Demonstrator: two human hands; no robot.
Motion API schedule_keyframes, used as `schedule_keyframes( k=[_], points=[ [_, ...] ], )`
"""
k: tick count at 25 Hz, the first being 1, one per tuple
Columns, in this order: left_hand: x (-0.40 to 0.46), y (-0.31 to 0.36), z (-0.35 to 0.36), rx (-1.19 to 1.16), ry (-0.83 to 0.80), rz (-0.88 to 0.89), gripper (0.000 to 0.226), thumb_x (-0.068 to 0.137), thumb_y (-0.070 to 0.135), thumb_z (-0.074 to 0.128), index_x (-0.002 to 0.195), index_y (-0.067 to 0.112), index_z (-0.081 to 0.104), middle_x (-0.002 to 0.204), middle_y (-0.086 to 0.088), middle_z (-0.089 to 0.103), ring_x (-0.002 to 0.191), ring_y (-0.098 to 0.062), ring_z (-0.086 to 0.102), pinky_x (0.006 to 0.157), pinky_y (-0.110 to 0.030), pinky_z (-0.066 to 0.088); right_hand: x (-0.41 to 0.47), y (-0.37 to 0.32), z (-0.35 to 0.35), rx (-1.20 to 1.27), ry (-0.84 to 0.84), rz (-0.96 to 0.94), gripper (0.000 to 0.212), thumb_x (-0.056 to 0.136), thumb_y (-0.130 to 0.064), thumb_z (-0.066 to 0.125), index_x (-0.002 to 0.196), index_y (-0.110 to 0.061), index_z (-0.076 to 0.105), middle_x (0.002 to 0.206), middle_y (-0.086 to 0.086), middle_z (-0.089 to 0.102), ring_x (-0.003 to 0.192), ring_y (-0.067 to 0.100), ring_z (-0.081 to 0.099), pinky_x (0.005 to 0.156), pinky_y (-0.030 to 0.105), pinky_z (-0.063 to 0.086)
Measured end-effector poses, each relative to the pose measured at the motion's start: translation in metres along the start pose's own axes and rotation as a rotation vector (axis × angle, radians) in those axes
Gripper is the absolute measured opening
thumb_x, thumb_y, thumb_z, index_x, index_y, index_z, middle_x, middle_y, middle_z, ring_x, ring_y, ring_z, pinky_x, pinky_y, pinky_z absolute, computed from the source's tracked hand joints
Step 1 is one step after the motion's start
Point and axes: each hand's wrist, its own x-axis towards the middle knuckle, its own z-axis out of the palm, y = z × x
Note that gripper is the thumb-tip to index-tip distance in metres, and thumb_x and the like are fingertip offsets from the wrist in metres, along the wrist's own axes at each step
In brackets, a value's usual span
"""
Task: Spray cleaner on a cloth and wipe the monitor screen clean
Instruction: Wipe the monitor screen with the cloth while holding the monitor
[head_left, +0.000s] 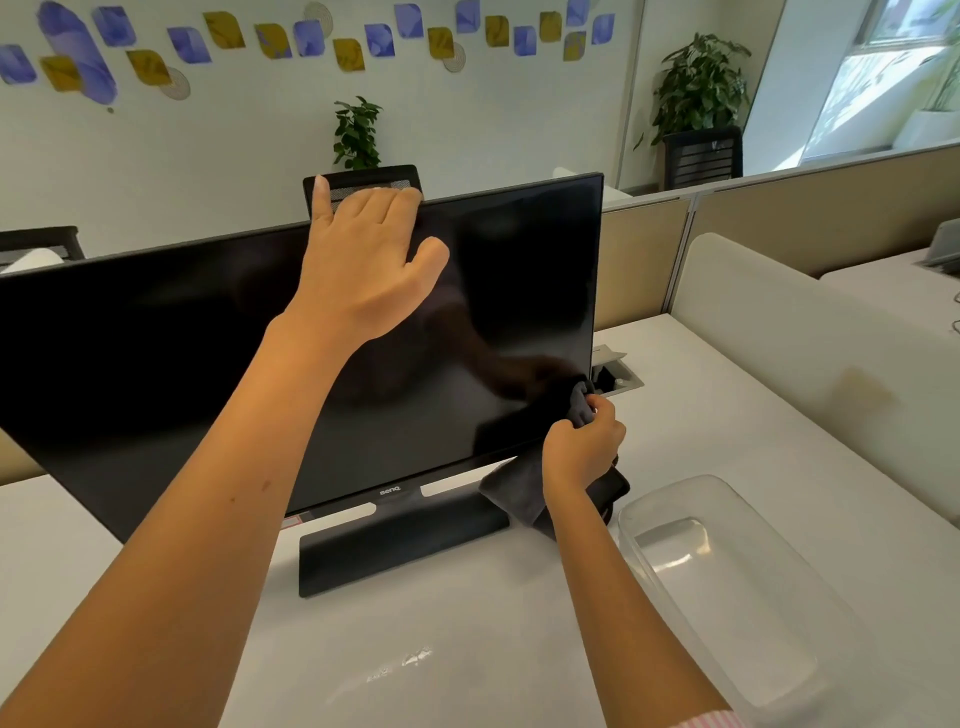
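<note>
Both forearms reach up from the near edge of the worktop (467, 649) toward the monitor (208, 338), which stands on its dark base at the middle of the worktop, its screen facing the person and its long axis running left to right, tilted in this view so the right end sits higher. At the screen's lower right corner the right hand (582, 447) is closed around a bunched dark grey cloth (519, 493), whose top presses against the glass while a loose tail hangs down past the bottom bezel toward the base. The left hand (363, 260) lies open and flat, fingers draped over the monitor's top edge, apparently steadying it. Nearly all the unwiped span of screen lies to the left of and above the cloth, so the next stroke probably runs leftward along the long axis, and the right hand is the one placed to make it.

Just right of the monitor base sits a clear plastic tub (727, 597), lying lengthwise toward the near right corner; it looks empty. No spray bottle is in view.
</note>
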Motion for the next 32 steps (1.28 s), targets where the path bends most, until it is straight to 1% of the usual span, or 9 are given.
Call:
schedule_keyframes(
  k=[3,5,7,13,17,19,21,27,32],
  points=[
    [0.000,-0.002,0.000,0.002,-0.008,0.010,0.053,0.086,0.035,0.028,0.131,0.010,0.044,0.131,-0.005,0.052,0.126,-0.022,0.040,0.113,-0.051,-0.005,0.001,-0.012,-0.001,0.070,0.001,-0.042,0.036,0.085,0.001,0.058,0.119,-0.011,0.056,0.118,0.013,0.051,0.102,0.029,0.058,0.080,0.030,0.052],
    [0.001,-0.003,0.000,-0.004,-0.007,0.016,0.051,0.086,0.033,0.028,0.129,0.010,0.045,0.130,-0.005,0.053,0.125,-0.022,0.040,0.113,-0.051,-0.005,0.003,-0.031,0.000,0.108,0.023,-0.140,0.037,0.082,0.004,0.057,0.116,-0.010,0.058,0.118,0.011,0.052,0.105,0.028,0.057,0.085,0.038,0.055],
    [0.001,-0.003,0.000,-0.012,-0.005,0.021,0.049,0.086,0.033,0.028,0.125,0.010,0.047,0.127,-0.005,0.054,0.123,-0.021,0.041,0.113,-0.052,-0.005,0.007,-0.055,0.001,0.121,0.058,-0.255,0.037,0.081,0.005,0.057,0.116,-0.008,0.059,0.116,0.011,0.053,0.104,0.026,0.057,0.085,0.042,0.055],
    [0.002,-0.005,0.002,0.018,-0.007,0.028,0.051,0.085,0.033,0.028,0.129,0.012,0.044,0.133,-0.004,0.052,0.126,-0.022,0.039,0.113,-0.052,-0.005,0.023,-0.129,-0.001,0.154,0.097,-0.571,0.038,0.083,0.001,0.058,0.119,-0.009,0.059,0.111,0.010,0.054,0.100,0.021,0.057,0.085,0.035,0.055],
    [0.003,-0.003,0.003,0.019,-0.013,0.023,0.051,0.085,0.032,0.027,0.129,0.012,0.044,0.131,-0.004,0.052,0.123,-0.024,0.042,0.113,-0.052,-0.005,0.027,-0.130,-0.001,0.081,0.081,-0.643,0.039,0.085,-0.002,0.057,0.123,-0.010,0.057,0.114,0.012,0.052,0.104,0.021,0.055,0.084,0.032,0.056],
    [0.004,-0.003,0.004,0.021,-0.015,0.020,0.052,0.085,0.032,0.027,0.130,0.013,0.043,0.132,-0.004,0.052,0.124,-0.024,0.041,0.113,-0.052,-0.005,0.026,-0.113,-0.001,0.050,0.072,-0.612,0.040,0.085,-0.001,0.057,0.124,-0.010,0.057,0.113,0.011,0.052,0.103,0.020,0.054,0.083,0.031,0.056],
    [0.005,-0.004,0.004,0.021,-0.017,0.015,0.052,0.085,0.032,0.028,0.131,0.013,0.042,0.133,-0.004,0.051,0.124,-0.024,0.041,0.113,-0.052,-0.005,0.022,-0.088,-0.001,0.041,0.057,-0.507,0.040,0.085,-0.001,0.056,0.124,-0.009,0.056,0.114,0.011,0.053,0.104,0.023,0.055,0.083,0.033,0.056],
    [0.003,-0.004,0.005,0.017,-0.010,0.015,0.050,0.084,0.030,0.028,0.129,0.013,0.042,0.131,-0.004,0.052,0.124,-0.025,0.040,0.113,-0.051,-0.006,0.004,-0.022,0.004,-0.052,-0.007,-0.293,0.049,0.087,0.003,0.053,0.133,-0.011,0.046,0.129,0.011,0.047,0.117,0.030,0.052,0.092,0.036,0.049],
    [0.003,-0.003,0.005,0.007,-0.008,0.016,0.050,0.084,0.030,0.028,0.129,0.012,0.042,0.130,-0.003,0.052,0.123,-0.025,0.040,0.114,-0.051,-0.006,-0.006,0.010,0.008,-0.086,-0.026,-0.161,0.049,0.089,-0.004,0.056,0.135,-0.013,0.043,0.130,0.012,0.047,0.117,0.031,0.052,0.092,0.038,0.050]
  ],
)
